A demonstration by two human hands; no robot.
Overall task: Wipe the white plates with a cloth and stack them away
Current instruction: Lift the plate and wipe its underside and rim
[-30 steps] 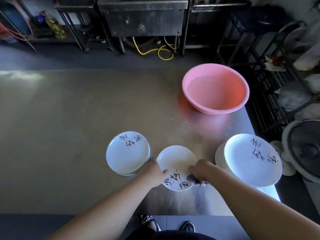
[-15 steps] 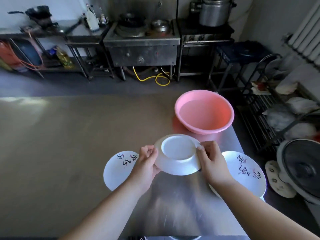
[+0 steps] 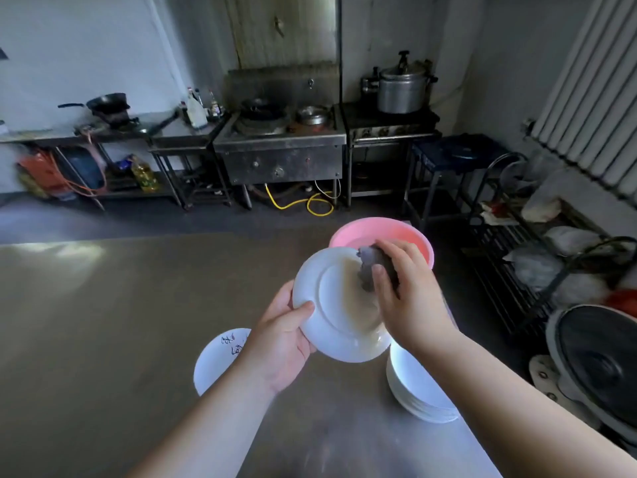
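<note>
Above the steel tabletop (image 3: 103, 339) near its right edge, the left grip (image 3: 279, 343) clamps a round white ceramic plate (image 3: 331, 312), underside up, by its rim. The right grip (image 3: 406, 298) clamps a dark grey cloth (image 3: 367, 270) against it.

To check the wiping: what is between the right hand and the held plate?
A dark cloth, which the right hand presses on the underside of the plate; the head view shows it.
</note>
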